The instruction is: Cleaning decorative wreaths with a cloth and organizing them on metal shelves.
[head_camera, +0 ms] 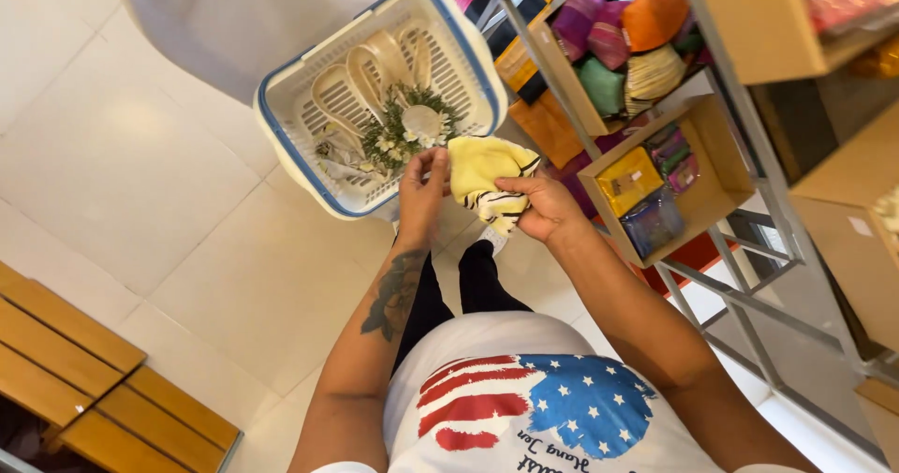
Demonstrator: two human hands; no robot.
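Note:
A yellow cloth (479, 175) with a dark-striped white edge hangs between both my hands. My left hand (421, 192) pinches its left edge, and my right hand (548, 208) grips its lower right side. Just beyond the cloth, a white plastic basket with a blue rim (281, 136) sits on the floor. Inside it lie cream woven fans (361, 75) and a bunch of small white flowers with green leaves (412, 131).
A metal shelf rack (749, 155) stands to the right, holding wooden trays of coloured fabric pouches (627, 33) and small packets (646, 192). Slatted wooden furniture (84, 370) sits at the lower left on the pale tiled floor (140, 155).

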